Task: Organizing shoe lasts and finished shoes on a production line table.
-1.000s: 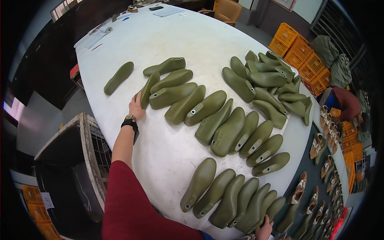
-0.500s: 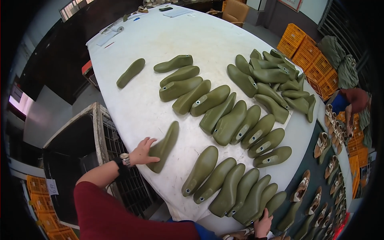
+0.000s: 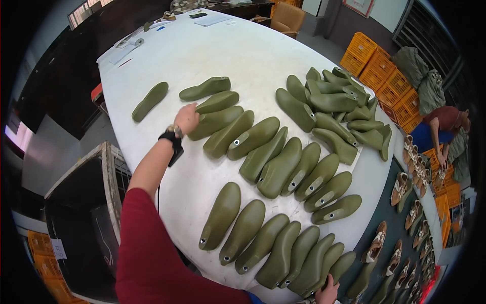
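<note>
The left hand [image 3: 187, 118] lies on the heel end of an olive-green shoe last [image 3: 215, 122], fingers curled against it in a loose grip, as though nudging it into line with the row beside it on the white table [image 3: 212, 50]. The right hand [image 3: 328, 293] rests at the table's near edge; its grip is hidden.

About thirty olive-green shoe lasts [image 3: 277, 167] on one white table [image 3: 228, 50] — seven nearest, toward six o'clock — plus roughly six orange crates [image 3: 377, 76].
</note>
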Motion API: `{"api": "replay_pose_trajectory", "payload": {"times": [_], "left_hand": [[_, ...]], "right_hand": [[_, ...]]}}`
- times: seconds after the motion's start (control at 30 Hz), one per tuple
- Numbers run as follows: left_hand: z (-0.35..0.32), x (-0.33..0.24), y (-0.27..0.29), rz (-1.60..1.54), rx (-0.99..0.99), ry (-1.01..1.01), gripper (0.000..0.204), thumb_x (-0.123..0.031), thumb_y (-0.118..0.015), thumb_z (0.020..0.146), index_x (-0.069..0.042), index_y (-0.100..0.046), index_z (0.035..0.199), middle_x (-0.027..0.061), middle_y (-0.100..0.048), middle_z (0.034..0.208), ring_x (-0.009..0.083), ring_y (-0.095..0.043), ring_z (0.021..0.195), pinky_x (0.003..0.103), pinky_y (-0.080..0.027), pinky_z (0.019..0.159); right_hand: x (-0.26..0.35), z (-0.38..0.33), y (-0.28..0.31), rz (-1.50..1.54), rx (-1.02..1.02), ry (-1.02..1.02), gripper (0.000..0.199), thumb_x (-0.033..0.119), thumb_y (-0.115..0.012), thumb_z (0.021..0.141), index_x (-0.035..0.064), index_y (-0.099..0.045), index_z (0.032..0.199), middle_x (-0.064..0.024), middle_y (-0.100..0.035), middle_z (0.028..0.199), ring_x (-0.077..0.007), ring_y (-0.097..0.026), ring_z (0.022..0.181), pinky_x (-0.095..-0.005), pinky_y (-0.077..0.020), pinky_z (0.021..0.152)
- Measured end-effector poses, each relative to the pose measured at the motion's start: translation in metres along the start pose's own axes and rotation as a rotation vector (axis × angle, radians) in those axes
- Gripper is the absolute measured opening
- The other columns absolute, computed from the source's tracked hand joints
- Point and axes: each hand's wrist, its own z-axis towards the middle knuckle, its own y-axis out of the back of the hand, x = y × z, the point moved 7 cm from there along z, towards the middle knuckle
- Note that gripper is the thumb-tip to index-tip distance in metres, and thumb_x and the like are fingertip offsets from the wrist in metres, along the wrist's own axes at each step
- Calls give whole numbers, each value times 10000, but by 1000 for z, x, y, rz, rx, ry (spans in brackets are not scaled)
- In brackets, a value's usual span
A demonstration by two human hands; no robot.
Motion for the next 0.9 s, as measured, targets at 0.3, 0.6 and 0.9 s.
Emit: {"api": "replay_pose_trajectory", "payload": {"times": [0.3, 0.6, 0.9], "left_hand": [[42, 67, -81, 197, 485, 358, 644, -509, -682, 716, 8, -610, 1092, 219, -604, 1141, 335, -590, 1050, 404, -475, 891], [-4, -60, 110, 501, 194, -386, 321, -208, -764, 643, -54, -633, 892, 102, -595, 992, 299, -566, 959, 370, -468, 802], [-142, -23, 133, 355, 86, -538, 646, -13, -658, 666, -215, -533, 1267, 162, -428, 1363, 374, -437, 1205, 411, -394, 1008]], "right_hand": [[-3, 3, -8, -22, 8, -47, 624, 162, -646, 747, 188, -443, 1337, -344, -450, 1228, -453, -536, 1029, -451, -469, 859], [-23, 11, -27, 98, -100, -35, 696, -31, -657, 640, 180, -459, 1273, -356, -405, 1217, -489, -524, 1007, -461, -460, 854], [-34, 10, -37, 102, -129, 37, 667, -6, -661, 683, 179, -446, 1287, -348, -427, 1198, -479, -558, 958, -467, -486, 819]]}}
